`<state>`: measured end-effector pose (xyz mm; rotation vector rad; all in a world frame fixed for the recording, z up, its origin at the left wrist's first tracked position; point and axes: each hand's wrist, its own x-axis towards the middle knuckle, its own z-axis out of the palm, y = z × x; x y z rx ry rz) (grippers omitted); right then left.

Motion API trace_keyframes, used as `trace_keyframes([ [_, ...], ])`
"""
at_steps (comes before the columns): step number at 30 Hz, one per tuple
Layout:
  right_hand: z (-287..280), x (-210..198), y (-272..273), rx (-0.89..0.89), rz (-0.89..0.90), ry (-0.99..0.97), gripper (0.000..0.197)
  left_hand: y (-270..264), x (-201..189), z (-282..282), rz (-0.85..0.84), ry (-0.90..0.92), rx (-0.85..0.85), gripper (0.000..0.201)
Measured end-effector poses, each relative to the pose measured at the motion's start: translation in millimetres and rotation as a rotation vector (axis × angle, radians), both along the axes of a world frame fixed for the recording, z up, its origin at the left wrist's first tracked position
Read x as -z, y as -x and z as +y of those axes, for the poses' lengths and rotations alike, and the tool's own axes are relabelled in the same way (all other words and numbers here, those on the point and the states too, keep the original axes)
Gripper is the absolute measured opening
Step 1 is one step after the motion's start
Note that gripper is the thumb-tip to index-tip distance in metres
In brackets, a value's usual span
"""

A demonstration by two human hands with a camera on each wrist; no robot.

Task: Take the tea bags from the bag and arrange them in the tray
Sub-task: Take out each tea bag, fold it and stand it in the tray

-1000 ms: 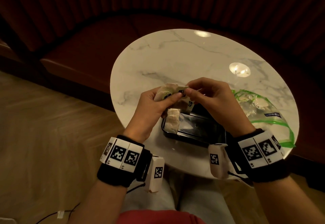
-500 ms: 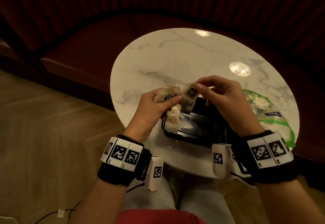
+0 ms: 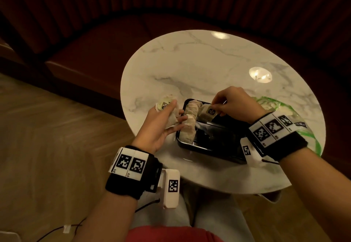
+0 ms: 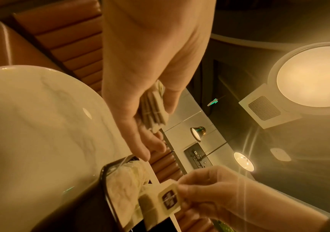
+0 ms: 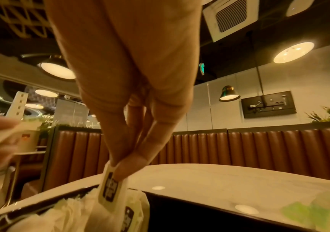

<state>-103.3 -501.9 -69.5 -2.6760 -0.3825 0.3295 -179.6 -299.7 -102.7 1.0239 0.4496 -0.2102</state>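
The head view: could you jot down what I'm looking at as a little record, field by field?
Setting: round marble table beside a brown padded bench
Tray: black tray near the table's front edge, tea bags in tray lined along its left end
Right hand: pinches a single tea bag above the tray
Left hand: holds a stack of tea bags left of the tray
Supply: clear plastic bag with a green edge, right of the tray

Glossy marble-look table (image 3: pixel 190 67), shiny black tray (image 3: pixel 210 147), clear plastic bag (image 3: pixel 302 125), soft papery tea bags (image 3: pixel 190 125).
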Motion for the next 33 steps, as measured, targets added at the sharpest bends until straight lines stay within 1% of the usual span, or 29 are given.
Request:
trace_keyframes([
  [3, 4.3, 8.2, -10.8, -0.024, 0.019, 0.110, 0.008, 0.3, -0.8, 2.5, -0.005, -0.017, 0.020, 0.017],
  [5, 8.3, 10.2, -15.9, -0.028, 0.025, 0.146, 0.009, 0.3, -0.1, 3.0, -0.002, -0.049, 0.029, 0.017],
  [9, 15.5, 15.3, -21.0, -0.036, 0.029, 0.154, 0.011, -0.2, 0.0, 1.7, -0.011, -0.084, 0.033, 0.014],
  [15, 19.1, 27.0, -25.7, -0.017, 0.021, 0.131, 0.009, 1.6, -3.6, 0.6, -0.020, -0.031, 0.049, 0.015],
  [18, 18.0, 27.2, -25.4, 0.014, 0.021, 0.067, 0.004, 3.6, -4.5, -0.3, -0.044, -0.048, 0.079, 0.014],
  [20, 18.8, 20.5, -21.0, 0.013, -0.002, -0.006, 0.003, 4.7, -5.0, -1.2, -0.065, -0.058, 0.099, 0.010],
  [22, 22.6, 7.6, -11.9, -0.023, -0.033, -0.134, 0.007, 5.6, -5.8, -2.4, -0.080, -0.071, 0.117, 0.008],
  [24, 28.9, -8.7, 0.5, -0.077, -0.051, -0.280, 0.011, 6.1, -6.9, -3.4, -0.094, -0.083, 0.134, 0.015],
  [26, 36.7, -22.2, 13.3, -0.149, -0.062, -0.361, 0.012, 6.4, -8.1, -3.5, -0.116, -0.102, 0.150, 0.019],
  [29, 45.0, -30.0, 26.5, -0.207, -0.026, -0.362, 0.011, 7.3, -10.2, -4.4, -0.165, -0.142, 0.169, 0.024],
  [33, 49.3, -28.7, 37.1, -0.152, -0.021, -0.386, 0.010, 7.9, -13.1, -6.2, -0.215, -0.196, 0.171, 0.028],
])
